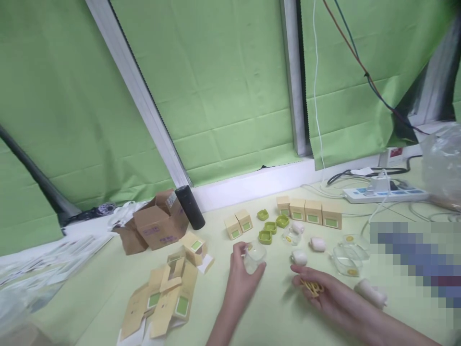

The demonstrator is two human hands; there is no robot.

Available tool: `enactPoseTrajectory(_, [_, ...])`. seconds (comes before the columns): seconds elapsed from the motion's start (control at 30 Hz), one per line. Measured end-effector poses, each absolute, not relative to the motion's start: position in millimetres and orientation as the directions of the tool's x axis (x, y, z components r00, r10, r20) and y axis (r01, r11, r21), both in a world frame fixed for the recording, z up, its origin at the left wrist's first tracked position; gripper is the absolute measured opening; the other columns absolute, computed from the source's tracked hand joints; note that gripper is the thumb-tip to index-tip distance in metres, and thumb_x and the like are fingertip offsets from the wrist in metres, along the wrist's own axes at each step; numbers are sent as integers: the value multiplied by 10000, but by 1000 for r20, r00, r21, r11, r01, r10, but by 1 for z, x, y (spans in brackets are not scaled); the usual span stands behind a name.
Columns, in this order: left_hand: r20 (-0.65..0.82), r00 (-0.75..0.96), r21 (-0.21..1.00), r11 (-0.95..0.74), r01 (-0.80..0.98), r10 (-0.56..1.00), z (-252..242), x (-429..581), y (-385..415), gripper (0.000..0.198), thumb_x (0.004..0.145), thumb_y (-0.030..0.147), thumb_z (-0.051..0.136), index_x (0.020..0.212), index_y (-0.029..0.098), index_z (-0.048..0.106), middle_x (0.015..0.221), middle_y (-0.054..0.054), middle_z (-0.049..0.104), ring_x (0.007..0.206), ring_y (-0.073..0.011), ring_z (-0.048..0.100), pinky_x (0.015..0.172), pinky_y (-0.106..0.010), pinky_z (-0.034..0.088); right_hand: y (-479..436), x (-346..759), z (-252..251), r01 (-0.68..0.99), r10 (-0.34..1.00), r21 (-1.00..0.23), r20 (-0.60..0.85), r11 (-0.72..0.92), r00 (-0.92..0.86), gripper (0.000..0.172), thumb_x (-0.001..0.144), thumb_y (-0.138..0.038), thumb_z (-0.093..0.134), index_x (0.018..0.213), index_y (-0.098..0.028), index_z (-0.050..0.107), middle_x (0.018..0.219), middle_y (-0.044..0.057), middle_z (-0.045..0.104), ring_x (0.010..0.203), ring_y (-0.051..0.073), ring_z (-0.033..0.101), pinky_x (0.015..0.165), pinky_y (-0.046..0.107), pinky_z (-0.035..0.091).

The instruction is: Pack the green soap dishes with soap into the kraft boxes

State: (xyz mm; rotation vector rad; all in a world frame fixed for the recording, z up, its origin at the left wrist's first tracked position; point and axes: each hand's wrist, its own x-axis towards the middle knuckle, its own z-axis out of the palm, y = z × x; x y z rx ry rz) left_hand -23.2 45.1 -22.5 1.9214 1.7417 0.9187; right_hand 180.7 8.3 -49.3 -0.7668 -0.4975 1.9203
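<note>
My left hand [245, 271] grips a small clear plastic container [256, 253] between thumb and fingers, low over the table. In my right hand [320, 288] is a bundle of thin yellow loops [312, 288], which I cannot identify more exactly. Just beyond the right fingertips lies a whitish cylindrical piece [299, 258], with another whitish piece [318, 244] behind it. Several green cup-like pieces [265, 236] sit beyond my left hand. More clear containers [346, 262] lie to the right, near another whitish piece [371, 293].
Small tan boxes [313, 212] stand in a row at the back. Unfolded boxes [169, 293] lie at left, before a brown carton [158, 223] and a black bottle [190, 207]. A power strip [385, 193] with cables runs along the back right.
</note>
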Motion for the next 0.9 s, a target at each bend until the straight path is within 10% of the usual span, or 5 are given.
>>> enactPoseTrajectory(0.27, [206, -91, 498, -24, 867, 974, -40, -43, 65, 639, 711, 336, 542, 1263, 100, 325, 1269, -191, 428, 1204, -348, 329, 981, -482, 271, 13, 180, -52, -617, 915, -677, -258, -401, -310, 145, 795, -214, 647, 907, -131, 688, 855, 51, 681, 831, 138, 616, 751, 207, 493])
enactPoseTrajectory(0.57, [230, 283, 269, -341, 901, 931, -14, 30, 121, 136, 714, 188, 539, 787, 179, 653, 1108, -130, 577, 1177, -330, 401, 1045, -519, 150, 2, 178, -31, -545, 910, -733, -280, -408, -304, 140, 717, -260, 712, 778, -138, 680, 796, 44, 699, 726, 114, 609, 644, 159, 472])
enactPoseTrajectory(0.9, [259, 328, 563, -418, 713, 909, -23, -18, 30, 135, 787, 169, 447, 855, 214, 555, 1123, -74, 563, 1079, -186, 523, 928, -318, 408, 10, 178, -42, -551, 928, -753, -228, -359, -293, 290, 671, -384, 767, 834, -169, 662, 593, -41, 607, 518, 59, 544, 469, 132, 414])
